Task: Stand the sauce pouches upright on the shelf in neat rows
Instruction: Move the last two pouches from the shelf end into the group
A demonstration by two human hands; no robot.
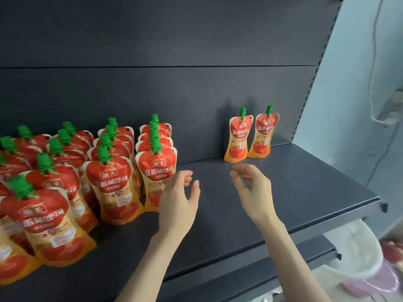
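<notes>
sauce pouches [110, 186] labelled 海天 番茄沙司 (2 stand apart) | left hand [177, 203] released | right hand [254, 192] released

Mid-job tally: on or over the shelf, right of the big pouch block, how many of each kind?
Sauce pouches, upright: 2
Hands, left hand and right hand, both empty: 2
Total: 4

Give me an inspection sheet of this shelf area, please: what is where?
Surface: dark grey shelf, level.
Job's things: rows of sauce pouches upright at left; two pouches upright at the back right, side by side.
Clutter: nothing seen.
Hands: left hand and right hand hover over the shelf, fingers relaxed, holding nothing.
Cables: white cable hangs down the right wall.
Surroundings: dark back panel; white bag below right.
</notes>
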